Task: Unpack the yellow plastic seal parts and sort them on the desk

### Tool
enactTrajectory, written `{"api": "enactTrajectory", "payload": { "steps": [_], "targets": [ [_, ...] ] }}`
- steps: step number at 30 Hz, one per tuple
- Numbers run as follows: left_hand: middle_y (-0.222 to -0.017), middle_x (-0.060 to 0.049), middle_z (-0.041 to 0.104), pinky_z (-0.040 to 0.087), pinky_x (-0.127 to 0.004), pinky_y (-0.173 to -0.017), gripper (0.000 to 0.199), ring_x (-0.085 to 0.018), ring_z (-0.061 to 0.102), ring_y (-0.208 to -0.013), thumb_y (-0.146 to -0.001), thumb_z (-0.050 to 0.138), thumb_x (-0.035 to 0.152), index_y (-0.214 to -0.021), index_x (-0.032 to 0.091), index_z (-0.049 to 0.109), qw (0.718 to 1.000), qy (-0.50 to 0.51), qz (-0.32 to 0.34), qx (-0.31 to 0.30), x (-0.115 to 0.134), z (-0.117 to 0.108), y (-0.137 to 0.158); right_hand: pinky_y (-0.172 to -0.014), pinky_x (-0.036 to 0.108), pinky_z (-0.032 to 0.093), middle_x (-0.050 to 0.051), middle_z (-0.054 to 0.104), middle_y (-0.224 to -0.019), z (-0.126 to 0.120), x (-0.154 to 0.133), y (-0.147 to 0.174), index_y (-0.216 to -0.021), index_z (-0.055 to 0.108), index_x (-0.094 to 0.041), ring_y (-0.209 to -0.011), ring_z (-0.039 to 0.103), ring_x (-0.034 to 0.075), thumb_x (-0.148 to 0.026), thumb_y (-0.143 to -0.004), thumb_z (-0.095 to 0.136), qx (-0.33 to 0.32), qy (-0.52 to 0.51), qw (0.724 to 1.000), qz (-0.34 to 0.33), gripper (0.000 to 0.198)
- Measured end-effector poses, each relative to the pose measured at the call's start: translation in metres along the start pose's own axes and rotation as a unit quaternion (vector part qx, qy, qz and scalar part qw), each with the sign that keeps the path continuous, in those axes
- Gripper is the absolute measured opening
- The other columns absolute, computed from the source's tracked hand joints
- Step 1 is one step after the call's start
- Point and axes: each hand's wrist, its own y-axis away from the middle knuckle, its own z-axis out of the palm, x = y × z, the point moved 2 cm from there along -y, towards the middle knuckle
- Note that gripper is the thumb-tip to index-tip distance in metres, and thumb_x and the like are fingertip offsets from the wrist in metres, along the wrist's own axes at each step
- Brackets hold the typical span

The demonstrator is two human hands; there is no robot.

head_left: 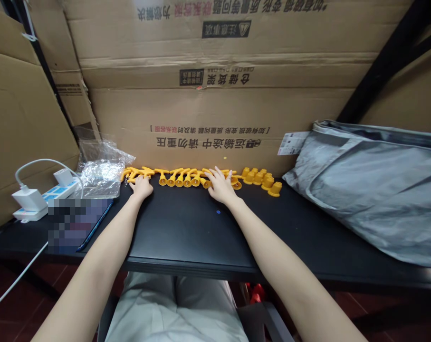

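Note:
My left hand (143, 186) is at the left end of a row of yellow plastic parts, its fingers closed on a yellow branched plastic piece (146, 171). Part of the grip is hidden behind the hand. To its right, several yellow funnel-shaped plastic pieces (179, 180) with branching stems lie side by side, wide mouths toward me. My right hand (222, 187) rests over the right end of this row with fingers spread, touching the pieces below. Beyond it, several yellow cup-shaped pieces (258, 177) stand mouth down in a group.
Cardboard (215, 109) walls the back of the black table (194, 228). On the left are clear plastic bags (99, 175), a white power strip (58, 192) with chargers, and a phone (94, 223). A grey fabric bag (375, 190) lies at right.

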Motion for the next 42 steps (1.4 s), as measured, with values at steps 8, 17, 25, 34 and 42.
{"api": "enactTrajectory", "payload": {
  "steps": [8, 17, 25, 34, 42],
  "targets": [
    [-0.134, -0.011, 0.054, 0.023, -0.059, -0.108, 0.051, -0.031, 0.044, -0.127, -0.081, 0.043, 0.016, -0.130, 0.026, 0.054, 0.998, 0.046, -0.035, 0.041, -0.007, -0.005, -0.004, -0.104, 0.075, 0.010, 0.016, 0.044, -0.145, 0.002, 0.002, 0.000, -0.139, 0.045, -0.019, -0.140, 0.028, 0.034, -0.013, -0.080, 0.041, 0.031, -0.022, 0.999, -0.024, 0.060],
    [-0.126, -0.012, 0.059, 0.021, -0.063, -0.107, 0.050, -0.033, 0.041, -0.129, -0.077, 0.045, 0.008, -0.118, 0.028, 0.065, 0.999, -0.016, 0.042, 0.001, -0.007, 0.003, -0.002, -0.106, 0.074, 0.011, 0.016, 0.044, -0.145, 0.001, 0.001, 0.000, -0.137, 0.047, -0.018, -0.141, 0.028, 0.033, -0.012, -0.080, 0.042, 0.028, -0.034, 0.999, -0.012, 0.057],
    [-0.127, -0.017, 0.056, 0.032, -0.056, -0.101, 0.050, -0.034, 0.045, -0.124, -0.080, 0.044, 0.015, -0.128, 0.022, 0.055, 0.997, 0.019, 0.011, 0.069, 0.000, -0.008, 0.000, -0.108, 0.070, 0.013, 0.017, 0.054, -0.134, -0.004, 0.014, -0.005, -0.125, 0.056, -0.017, -0.132, 0.040, 0.031, -0.015, -0.081, 0.041, 0.146, -0.079, 0.986, 0.009, 0.046],
    [-0.121, -0.015, 0.059, 0.037, -0.051, -0.101, 0.058, -0.034, 0.049, -0.120, -0.075, 0.056, 0.021, -0.132, 0.019, 0.048, 0.990, 0.087, 0.020, 0.114, 0.004, -0.013, -0.003, -0.105, 0.064, 0.020, 0.022, 0.039, -0.141, -0.008, 0.094, 0.021, -0.117, 0.055, -0.014, -0.133, 0.033, 0.034, -0.019, -0.074, 0.045, 0.326, -0.083, 0.884, 0.326, 0.044],
    [-0.114, -0.015, 0.064, 0.040, -0.044, -0.097, 0.041, -0.029, 0.056, -0.111, -0.085, 0.039, 0.015, -0.122, 0.014, 0.057, 0.974, 0.124, 0.073, 0.173, 0.005, -0.014, -0.004, -0.109, 0.064, 0.012, 0.022, 0.034, -0.147, 0.007, 0.119, 0.045, -0.112, 0.059, -0.014, -0.140, 0.022, 0.035, -0.018, -0.070, 0.053, 0.279, -0.129, 0.760, 0.573, 0.042]
  ]
}}
